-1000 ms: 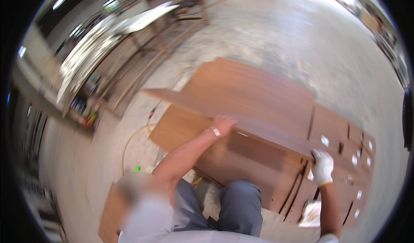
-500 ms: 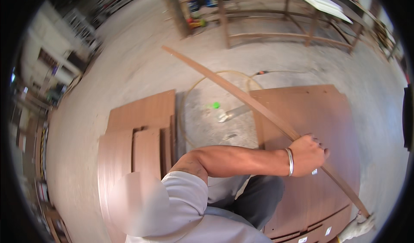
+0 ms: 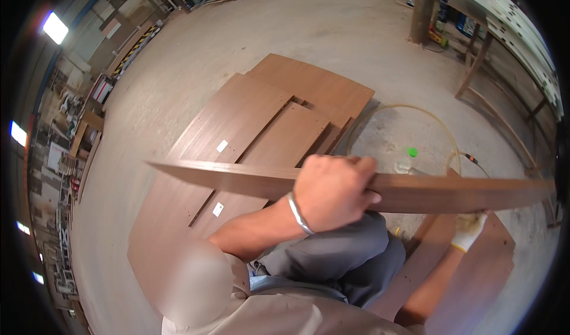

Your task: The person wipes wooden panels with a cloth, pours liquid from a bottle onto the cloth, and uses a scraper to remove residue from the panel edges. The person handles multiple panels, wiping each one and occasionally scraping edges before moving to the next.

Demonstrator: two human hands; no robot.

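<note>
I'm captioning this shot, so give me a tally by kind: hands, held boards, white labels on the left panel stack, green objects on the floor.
Hands (bare left hand, gloved right hand): 2
Held board: 1
White labels on left panel stack: 2
Green object: 1
Total: 6

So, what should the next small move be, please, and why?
Perhaps lower the board onto the left panel stack: its left end appears over it, the left hand grips the board's middle, and the gloved right hand meets its lower edge.
</note>
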